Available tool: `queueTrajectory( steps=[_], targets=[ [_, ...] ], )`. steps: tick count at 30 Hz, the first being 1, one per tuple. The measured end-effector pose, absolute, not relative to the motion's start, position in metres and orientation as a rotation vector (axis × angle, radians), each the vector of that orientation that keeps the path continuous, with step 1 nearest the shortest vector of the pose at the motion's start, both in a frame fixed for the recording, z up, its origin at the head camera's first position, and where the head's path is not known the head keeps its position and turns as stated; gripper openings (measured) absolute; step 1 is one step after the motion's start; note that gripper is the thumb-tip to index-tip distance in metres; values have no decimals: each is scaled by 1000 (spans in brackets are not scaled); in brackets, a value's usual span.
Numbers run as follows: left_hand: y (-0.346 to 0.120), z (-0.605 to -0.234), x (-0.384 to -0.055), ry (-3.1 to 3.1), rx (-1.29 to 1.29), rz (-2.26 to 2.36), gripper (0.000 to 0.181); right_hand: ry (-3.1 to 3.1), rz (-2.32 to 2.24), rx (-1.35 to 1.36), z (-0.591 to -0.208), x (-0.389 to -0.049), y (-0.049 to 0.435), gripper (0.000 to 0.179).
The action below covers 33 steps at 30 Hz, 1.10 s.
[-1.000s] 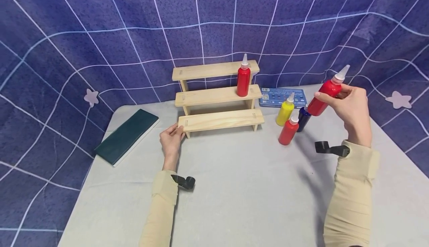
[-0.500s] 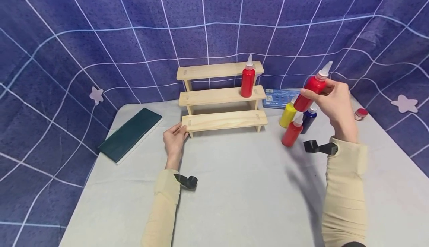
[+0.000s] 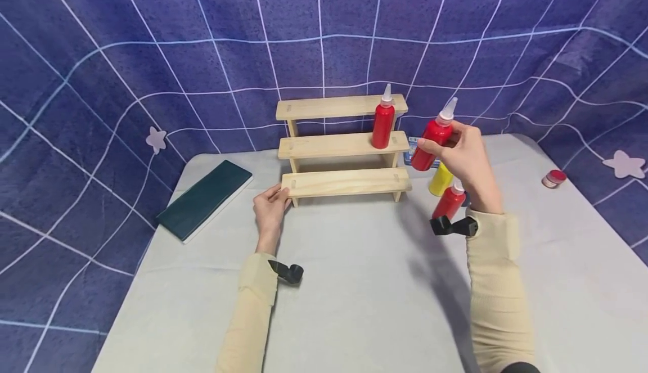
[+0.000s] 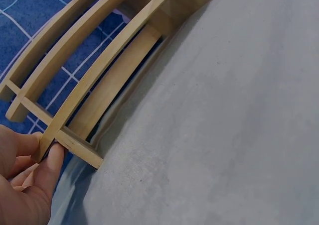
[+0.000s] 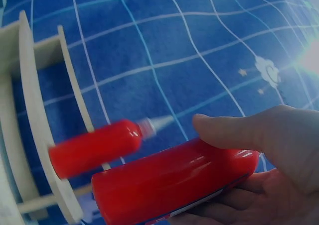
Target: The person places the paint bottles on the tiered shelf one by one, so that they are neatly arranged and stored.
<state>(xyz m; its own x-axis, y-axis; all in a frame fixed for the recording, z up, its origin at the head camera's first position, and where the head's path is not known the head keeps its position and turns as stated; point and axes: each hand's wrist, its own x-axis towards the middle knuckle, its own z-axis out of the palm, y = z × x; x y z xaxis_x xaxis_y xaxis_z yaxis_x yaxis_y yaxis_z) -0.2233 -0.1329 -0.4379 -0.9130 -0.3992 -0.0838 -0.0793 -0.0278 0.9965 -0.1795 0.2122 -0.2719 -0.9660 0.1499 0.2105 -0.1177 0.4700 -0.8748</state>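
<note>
Blue grid-patterned curtain behind white-clothed counter | left hand pinches a pale wooden three-step stand by its lowest step's left end, likely to steady it | right hand grips a red plastic bottle aloft near the stand's right, high on its body, seemingly leaving its base free | matching red bottle stands on middle step

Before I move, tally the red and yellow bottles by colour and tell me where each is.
Red: 3 (held bottle in the air, upright bottle on the wooden stand, third bottle on the table)
Yellow: 1 (yellow bottle on the table, partly hidden)
Total: 4
</note>
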Motion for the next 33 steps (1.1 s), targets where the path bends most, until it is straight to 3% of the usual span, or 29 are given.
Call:
queueTrajectory(
  steps=[33],
  targets=[
    [-137, -441, -223, -2015, 456, -2014, 31, -2478, 1620, 171, -291, -231, 109, 36]
  ],
)
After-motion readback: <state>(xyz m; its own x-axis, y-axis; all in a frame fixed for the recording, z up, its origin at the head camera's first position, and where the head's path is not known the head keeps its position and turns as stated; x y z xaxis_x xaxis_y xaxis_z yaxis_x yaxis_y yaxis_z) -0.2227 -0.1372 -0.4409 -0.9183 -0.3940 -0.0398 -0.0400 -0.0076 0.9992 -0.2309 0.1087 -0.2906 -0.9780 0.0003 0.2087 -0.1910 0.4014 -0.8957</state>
